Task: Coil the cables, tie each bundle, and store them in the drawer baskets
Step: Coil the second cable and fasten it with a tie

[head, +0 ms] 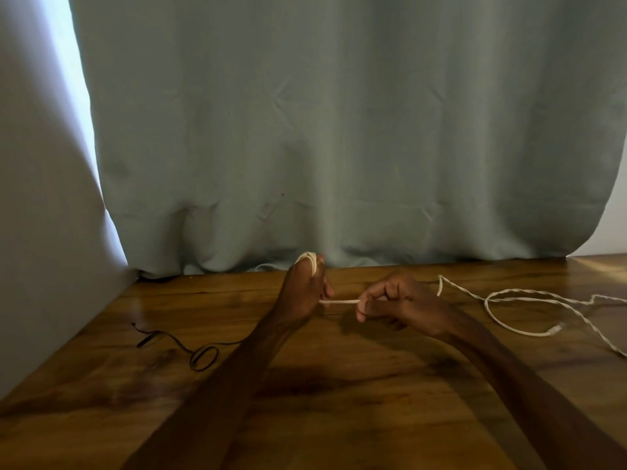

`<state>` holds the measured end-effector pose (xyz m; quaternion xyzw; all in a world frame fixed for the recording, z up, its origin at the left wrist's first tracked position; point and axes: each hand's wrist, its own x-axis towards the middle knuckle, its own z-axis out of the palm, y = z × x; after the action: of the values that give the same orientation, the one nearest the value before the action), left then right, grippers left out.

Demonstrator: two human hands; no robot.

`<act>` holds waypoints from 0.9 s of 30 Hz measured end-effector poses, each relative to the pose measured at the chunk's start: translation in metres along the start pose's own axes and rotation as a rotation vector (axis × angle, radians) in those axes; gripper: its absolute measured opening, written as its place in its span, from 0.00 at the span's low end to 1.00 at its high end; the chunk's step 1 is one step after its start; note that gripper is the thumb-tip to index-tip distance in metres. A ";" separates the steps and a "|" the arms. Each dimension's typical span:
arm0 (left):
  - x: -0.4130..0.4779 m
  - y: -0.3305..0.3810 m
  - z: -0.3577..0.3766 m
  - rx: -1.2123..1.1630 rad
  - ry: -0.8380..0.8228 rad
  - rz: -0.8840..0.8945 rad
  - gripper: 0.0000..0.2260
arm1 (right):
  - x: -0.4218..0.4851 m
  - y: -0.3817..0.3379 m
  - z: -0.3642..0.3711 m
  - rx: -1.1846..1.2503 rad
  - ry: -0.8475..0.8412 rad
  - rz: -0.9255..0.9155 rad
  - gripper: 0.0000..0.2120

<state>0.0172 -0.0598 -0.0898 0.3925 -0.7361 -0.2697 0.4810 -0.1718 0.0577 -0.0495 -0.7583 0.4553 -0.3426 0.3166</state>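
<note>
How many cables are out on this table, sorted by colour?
White cable: 1
Black cable: 1
Total: 2

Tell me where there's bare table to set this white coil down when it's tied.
Bare table lies between your forearms near the front edge, and at the far left between the black cable and the curtain. The right side is crowded with loose white cable trailing from your right hand.
</note>
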 end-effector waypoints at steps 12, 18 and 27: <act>-0.013 0.043 0.027 -0.321 -0.469 -0.069 0.33 | -0.003 0.004 -0.041 -0.329 0.752 -0.388 0.09; -0.018 0.075 0.047 -0.614 -0.826 -0.187 0.39 | -0.005 0.017 -0.052 -0.404 0.913 -0.348 0.08; -0.015 0.106 0.034 -0.839 -0.904 -0.151 0.16 | 0.000 0.063 -0.051 -0.259 0.666 -0.168 0.19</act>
<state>-0.0445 0.0113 -0.0290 0.0681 -0.6686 -0.7087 0.2147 -0.2428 0.0253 -0.0707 -0.6737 0.5093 -0.5349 0.0232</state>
